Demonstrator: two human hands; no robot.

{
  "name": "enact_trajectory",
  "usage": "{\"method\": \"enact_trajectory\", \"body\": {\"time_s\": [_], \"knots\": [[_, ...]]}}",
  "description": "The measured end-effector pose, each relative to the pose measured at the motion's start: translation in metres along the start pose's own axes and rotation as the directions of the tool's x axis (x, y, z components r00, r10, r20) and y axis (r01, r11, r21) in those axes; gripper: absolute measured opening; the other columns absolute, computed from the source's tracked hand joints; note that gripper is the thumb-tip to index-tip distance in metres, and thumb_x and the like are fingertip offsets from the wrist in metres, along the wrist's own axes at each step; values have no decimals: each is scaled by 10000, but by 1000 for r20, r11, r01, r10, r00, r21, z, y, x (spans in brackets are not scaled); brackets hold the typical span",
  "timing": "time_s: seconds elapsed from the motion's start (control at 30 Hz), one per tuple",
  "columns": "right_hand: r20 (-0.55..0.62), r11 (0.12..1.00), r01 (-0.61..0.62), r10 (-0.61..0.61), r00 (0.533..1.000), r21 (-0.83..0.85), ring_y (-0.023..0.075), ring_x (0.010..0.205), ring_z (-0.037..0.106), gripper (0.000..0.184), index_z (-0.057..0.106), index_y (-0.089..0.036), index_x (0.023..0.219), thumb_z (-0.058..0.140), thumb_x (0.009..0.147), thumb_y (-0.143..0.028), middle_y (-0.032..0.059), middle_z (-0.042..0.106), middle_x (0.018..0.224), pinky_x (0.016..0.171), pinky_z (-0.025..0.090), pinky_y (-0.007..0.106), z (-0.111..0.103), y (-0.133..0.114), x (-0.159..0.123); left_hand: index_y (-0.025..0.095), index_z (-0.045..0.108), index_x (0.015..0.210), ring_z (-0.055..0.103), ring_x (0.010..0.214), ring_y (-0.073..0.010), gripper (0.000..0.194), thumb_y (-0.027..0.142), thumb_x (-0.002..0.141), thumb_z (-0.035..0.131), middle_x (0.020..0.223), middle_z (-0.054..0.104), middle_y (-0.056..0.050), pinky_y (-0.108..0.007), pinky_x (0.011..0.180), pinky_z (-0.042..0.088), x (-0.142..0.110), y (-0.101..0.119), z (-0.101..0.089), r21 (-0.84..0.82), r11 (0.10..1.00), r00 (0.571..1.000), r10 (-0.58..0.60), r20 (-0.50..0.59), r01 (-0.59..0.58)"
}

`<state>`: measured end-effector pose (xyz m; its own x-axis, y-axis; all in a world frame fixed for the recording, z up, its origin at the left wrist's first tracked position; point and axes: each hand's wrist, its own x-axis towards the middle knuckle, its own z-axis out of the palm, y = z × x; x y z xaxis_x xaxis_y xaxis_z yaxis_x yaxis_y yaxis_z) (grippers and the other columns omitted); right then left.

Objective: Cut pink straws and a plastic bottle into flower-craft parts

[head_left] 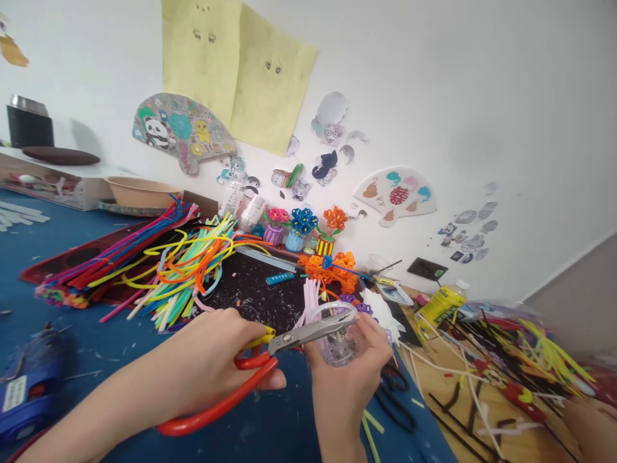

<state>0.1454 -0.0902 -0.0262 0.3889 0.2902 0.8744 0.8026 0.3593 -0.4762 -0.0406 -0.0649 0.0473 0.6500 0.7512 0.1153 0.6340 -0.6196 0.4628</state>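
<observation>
At the lower centre of the frame, a left hand (224,347) closes its fingers around one pair of scissors (301,335) with smooth red handles, a yellow inner grip and grey metal blades. Beside it, the right hand (349,379) grips a clear, glossy plastic cup (340,350), a curved strip arching at its rim; the blades lie across its top, though whether they meet is unclear. One blue tool (41,370) lies at lower left; another person's hand (590,421) shows at lower right. Left of centre, slender multicoloured stems (195,270), too many to count, bend and loop. At mid-frame stand three small flower pots (295,240), topped pink, blue and orange. Behind, two fan-shaped boards (180,125) and two yellow sheets (274,83) line a white wall (434,83).
</observation>
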Motion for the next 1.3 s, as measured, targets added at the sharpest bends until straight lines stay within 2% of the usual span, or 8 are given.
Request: {"method": "enact_trajectory", "body": {"time_s": [0.2, 0.37, 0.6, 0.77, 0.87, 1.07, 1.17, 1.3], "knots": [[-11, 1000, -14, 14, 1000, -1, 253, 1080, 529, 563, 421, -182, 1163, 723, 690, -220, 136, 502, 1171, 851, 455, 401, -1, -2, 1, 192, 521, 593, 365, 439, -80, 356, 458, 814, 606, 547, 536, 47, -208, 464, 230, 3, -1, 0, -57, 998, 999, -8, 49, 10], [-8, 999, 10, -10, 1000, -51, 245, 1076, 529, 559, 421, -183, 1164, 718, 691, -200, 127, 504, 1167, 877, 438, 401, -1, -2, 1, 189, 524, 568, 363, 437, -89, 381, 485, 780, 636, 492, 460, 53, -217, 470, 231, 5, -8, 4, -59, 998, 999, 13, 43, -10], [-46, 995, 53, -57, 997, -87, 244, 1032, 534, 500, 441, -184, 1153, 697, 724, -208, 118, 505, 1120, 866, 437, 413, -1, -5, 7, 176, 522, 564, 309, 484, -85, 284, 330, 774, 635, 523, 479, 62, -209, 483, 237, 3, -5, -3, -203, 979, 993, 34, 113, -10], [-57, 979, 44, -56, 997, -198, 258, 1001, 536, 476, 461, -164, 1153, 697, 744, -223, 129, 516, 1068, 848, 441, 411, -4, -10, 9, 169, 371, 522, 212, 519, -89, 432, 404, 748, 656, 502, 295, 69, -221, 458, 175, 4, -3, -6, -263, 965, 991, 51, 123, -17], [-80, 971, 21, -41, 996, -239, 261, 976, 542, 463, 471, -159, 1144, 698, 749, -243, 132, 528, 1043, 832, 444, 397, -6, -12, 10, 173, 346, 530, 189, 528, -91, 442, 430, 762, 621, 516, 270, 65, -227, 460, 164, 7, -7, -3, -284, 959, 989, 30, 148, 13], [-87, 954, -110, 89, 992, -280, 240, 849, 608, 580, 492, -128, 1212, 709, 719, -343, 129, 598, 1014, 717, 473, 315, -4, -6, 8, 189, 322, 514, 178, 498, -95, 451, 521, 733, 535, 477, 243, 63, -239, 453, 151, 14, -19, 4, -183, 977, 994, -113, 12, 113], [-61, 939, -173, 162, 985, -296, 227, 759, 638, 584, 552, -143, 1189, 719, 685, -387, 92, 651, 919, 654, 477, 287, -3, -6, 7, 205, 373, 585, 261, 479, -102, 343, 494, 725, 495, 494, 328, 60, -226, 459, 201, 15, -21, 6, -143, 976, 982, -177, -66, 166], [24, 924, -345, 353, 935, -164, 238, 797, 656, 590, 554, -163, 1159, 739, 659, -417, 94, 680, 950, 697, 495, 306, -2, -14, 8, 221, 382, 733, 396, 552, -130, 267, 464, 723, 491, 632, 461, 43, -225, 515, 310, 13, -16, 10, -193, 979, 977, -105, -188, 68]]}}
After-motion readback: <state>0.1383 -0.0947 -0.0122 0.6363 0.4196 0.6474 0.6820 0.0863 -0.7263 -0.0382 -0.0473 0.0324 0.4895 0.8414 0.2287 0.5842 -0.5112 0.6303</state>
